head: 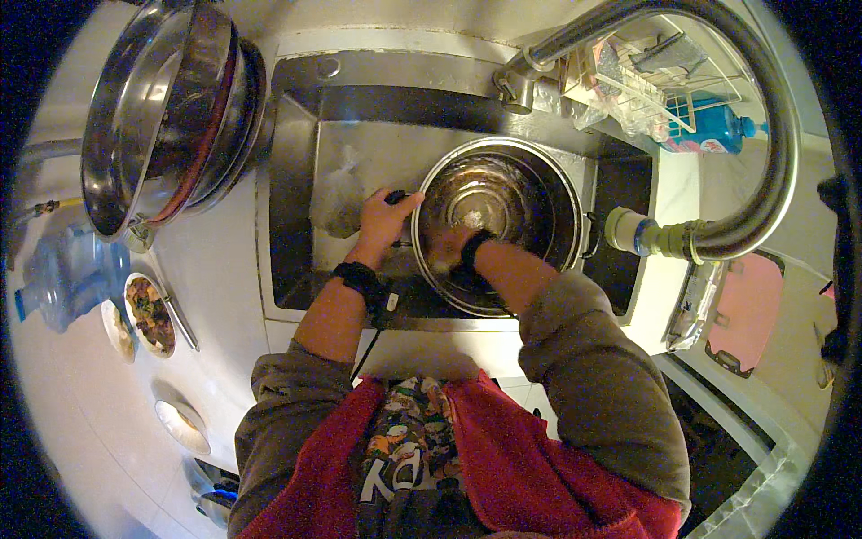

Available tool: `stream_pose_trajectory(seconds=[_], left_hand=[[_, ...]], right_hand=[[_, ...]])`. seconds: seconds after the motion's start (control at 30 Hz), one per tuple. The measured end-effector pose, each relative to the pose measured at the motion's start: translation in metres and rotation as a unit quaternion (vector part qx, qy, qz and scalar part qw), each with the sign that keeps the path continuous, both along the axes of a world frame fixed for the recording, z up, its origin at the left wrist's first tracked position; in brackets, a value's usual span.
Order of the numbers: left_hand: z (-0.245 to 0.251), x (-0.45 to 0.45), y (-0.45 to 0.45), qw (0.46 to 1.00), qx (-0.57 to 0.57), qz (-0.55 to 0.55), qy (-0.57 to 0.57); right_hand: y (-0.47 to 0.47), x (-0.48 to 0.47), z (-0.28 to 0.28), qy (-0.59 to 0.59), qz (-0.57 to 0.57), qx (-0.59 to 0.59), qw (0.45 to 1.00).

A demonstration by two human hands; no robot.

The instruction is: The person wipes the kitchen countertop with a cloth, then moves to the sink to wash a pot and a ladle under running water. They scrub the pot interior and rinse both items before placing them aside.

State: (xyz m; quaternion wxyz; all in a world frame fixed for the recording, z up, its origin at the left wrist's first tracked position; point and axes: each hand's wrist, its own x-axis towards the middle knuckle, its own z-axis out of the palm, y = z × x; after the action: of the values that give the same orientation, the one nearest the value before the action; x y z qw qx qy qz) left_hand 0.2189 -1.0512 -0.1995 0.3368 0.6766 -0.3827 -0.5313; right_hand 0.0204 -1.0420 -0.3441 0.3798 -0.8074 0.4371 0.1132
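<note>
A large round metal pot [564, 222] stands in the steel sink [377, 138], tilted so its inside faces me. My left hand [385, 222] grips the pot's left side by its rim and a black handle [396, 197]. Inside the pot, low on its left wall, is my right hand [448, 248], blurred by motion. Whether that hand holds something cannot be made out. Another dark handle [590, 236] projects from the pot's right side. A crumpled translucent plastic bag [339, 202] lies on the sink floor left of my left hand.
The thick curved faucet [784, 135] arches over the right side, its spout [626, 229] beside the pot. Large steel basins [148, 128] lean at left, near plates of food [149, 313]. A wire rack [673, 81], blue bottle [714, 128] and pink cutting board [747, 310] stand right.
</note>
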Motion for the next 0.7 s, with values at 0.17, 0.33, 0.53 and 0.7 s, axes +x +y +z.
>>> stream_pose_trajectory(seconds=[0.17,0.33,0.53,0.7], left_hand=[[-0.005,0.009,0.001,0.998,0.002,-0.026,-0.057],[-0.008,0.007,0.001,0.998,0.035,-0.023,-0.040],[0.000,0.003,0.002,0.996,0.073,0.014,0.049],[0.010,0.003,0.000,0.998,0.070,-0.003,-0.011]], right_hand=[[-0.097,-0.050,0.033,-0.083,-0.381,-0.008,0.921],[-0.047,-0.097,0.036,0.236,-0.158,-0.210,0.935],[0.013,-0.027,0.019,-0.029,0.095,-0.153,0.983],[-0.035,0.011,0.013,0.058,0.102,-0.151,0.982]])
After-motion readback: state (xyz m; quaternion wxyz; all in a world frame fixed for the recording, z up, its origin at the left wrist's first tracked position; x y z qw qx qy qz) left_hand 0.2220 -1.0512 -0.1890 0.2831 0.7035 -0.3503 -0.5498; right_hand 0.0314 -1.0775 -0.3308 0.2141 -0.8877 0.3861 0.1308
